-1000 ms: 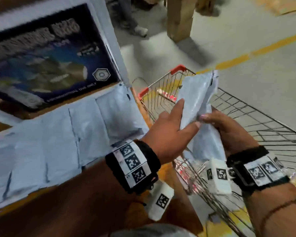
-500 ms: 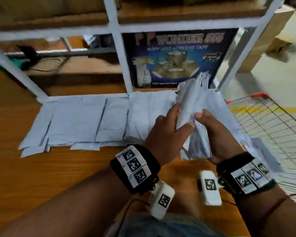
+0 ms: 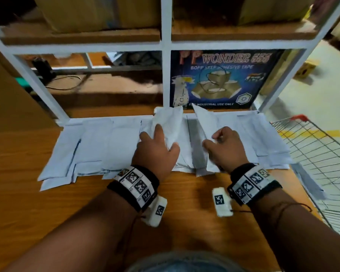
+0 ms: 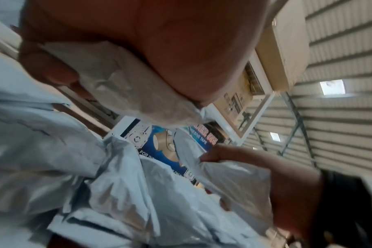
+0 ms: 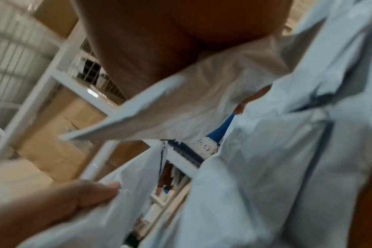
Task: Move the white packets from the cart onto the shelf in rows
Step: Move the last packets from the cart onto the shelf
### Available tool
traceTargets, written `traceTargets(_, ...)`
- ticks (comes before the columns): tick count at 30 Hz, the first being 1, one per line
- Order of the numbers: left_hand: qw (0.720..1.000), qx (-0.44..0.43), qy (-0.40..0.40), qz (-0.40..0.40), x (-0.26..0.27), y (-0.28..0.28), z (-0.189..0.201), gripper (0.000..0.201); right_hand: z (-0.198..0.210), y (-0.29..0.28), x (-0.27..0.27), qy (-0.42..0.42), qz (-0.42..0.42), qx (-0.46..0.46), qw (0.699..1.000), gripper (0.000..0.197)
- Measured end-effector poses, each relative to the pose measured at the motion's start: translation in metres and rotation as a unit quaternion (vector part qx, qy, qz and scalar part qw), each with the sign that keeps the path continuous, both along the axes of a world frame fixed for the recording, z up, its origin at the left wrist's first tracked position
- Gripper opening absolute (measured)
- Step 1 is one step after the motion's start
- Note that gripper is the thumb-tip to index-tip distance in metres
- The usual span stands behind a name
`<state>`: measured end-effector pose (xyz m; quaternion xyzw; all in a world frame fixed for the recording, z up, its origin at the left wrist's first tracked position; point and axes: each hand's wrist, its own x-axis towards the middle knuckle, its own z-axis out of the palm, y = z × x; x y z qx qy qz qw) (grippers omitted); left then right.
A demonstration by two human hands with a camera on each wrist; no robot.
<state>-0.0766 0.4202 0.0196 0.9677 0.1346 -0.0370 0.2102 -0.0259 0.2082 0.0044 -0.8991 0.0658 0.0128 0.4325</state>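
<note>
Several white packets (image 3: 98, 146) lie side by side in a row on the wooden shelf (image 3: 27, 203). My left hand (image 3: 157, 148) grips one white packet (image 3: 170, 124) above the middle of the row; the left wrist view shows that packet (image 4: 121, 83) pinched between thumb and fingers. My right hand (image 3: 222, 148) grips a second white packet (image 3: 204, 122) just to the right, its corner tilted up; that packet (image 5: 191, 104) fills the right wrist view. The wire cart (image 3: 322, 165) with a red handle stands at the right, with a packet (image 3: 308, 181) at its edge.
A white metal rack frame (image 3: 166, 75) rises behind the row. A blue tape box (image 3: 222, 79) stands at the back right, just behind the packets. Cardboard boxes (image 3: 98, 12) sit on the upper shelf. A cable (image 3: 67, 83) lies at the back left.
Both hands carried a bunch of packets from over the cart to above the shelf row. They have split apart, and each hand now holds its own packet lower over the row.
</note>
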Motion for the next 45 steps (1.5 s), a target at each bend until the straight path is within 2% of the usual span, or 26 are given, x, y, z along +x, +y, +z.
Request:
traceTargets(4, 0.999, 0.027, 0.034, -0.018, 0.035, -0.024, -0.013, 0.084, -0.005, 0.000, 0.031, -0.012, -0.004, -0.155, 0.988, 0.043)
traceTargets(7, 0.997, 0.042, 0.062, -0.019, 0.056, -0.044, -0.023, 0.090, -0.019, 0.007, 0.046, 0.019, 0.063, -0.267, 0.962, 0.063)
traceTargets(9, 0.995, 0.071, 0.069, -0.030, 0.060, -0.052, -0.026, 0.089, -0.027, 0.007, 0.045, 0.010, 0.108, -0.325, 0.939, 0.062)
traceTargets(13, 0.973, 0.201, 0.024, -0.108, 0.059, -0.045, -0.035, 0.077, -0.044, -0.008, 0.038, -0.085, 0.141, -0.374, 0.913, 0.056)
traceTargets(15, 0.958, 0.234, 0.023, -0.164, 0.060, -0.037, -0.047, 0.077, -0.058, -0.014, 0.037, -0.078, 0.205, -0.395, 0.892, 0.063)
traceTargets(18, 0.956, 0.218, 0.060, -0.186, 0.066, -0.029, -0.064, 0.075, -0.071, -0.018, 0.043, -0.027, 0.273, -0.404, 0.873, 0.070)
traceTargets(21, 0.957, 0.211, 0.076, -0.186, 0.068, -0.026, -0.063, 0.076, -0.067, -0.021, 0.048, -0.027, 0.289, -0.390, 0.874, 0.070)
traceTargets(24, 0.959, 0.195, 0.050, -0.197, 0.067, -0.034, -0.050, 0.076, -0.050, -0.029, 0.047, -0.049, 0.277, -0.351, 0.893, 0.068)
traceTargets(27, 0.956, 0.141, -0.101, -0.236, 0.064, -0.055, -0.029, 0.063, -0.030, -0.048, 0.041, -0.073, 0.250, -0.268, 0.928, 0.059)
traceTargets(29, 0.936, 0.081, -0.215, -0.268, 0.065, -0.077, -0.019, 0.046, -0.014, -0.072, 0.033, -0.070, 0.225, -0.178, 0.955, 0.049)
traceTargets(31, 0.916, 0.023, -0.269, -0.297, 0.068, -0.104, -0.010, 0.032, 0.000, -0.104, 0.023, -0.075, 0.201, -0.130, 0.968, 0.042)
traceTargets(33, 0.907, -0.020, -0.279, -0.315, 0.072, -0.135, -0.006, 0.029, 0.016, -0.145, 0.013, -0.072, 0.181, -0.121, 0.973, 0.042)
traceTargets(38, 0.884, -0.089, -0.247, -0.387, 0.083, -0.227, -0.008, 0.022, 0.032, -0.260, -0.004, -0.011, 0.093, -0.147, 0.985, 0.034)
traceTargets(41, 0.869, -0.113, -0.229, -0.424, 0.089, -0.293, -0.009, 0.020, 0.019, -0.329, -0.010, 0.020, 0.035, -0.154, 0.987, 0.031)
traceTargets(45, 0.847, -0.102, -0.172, -0.493, 0.101, -0.388, -0.014, 0.022, -0.028, -0.411, -0.010, 0.064, -0.036, -0.123, 0.990, 0.029)
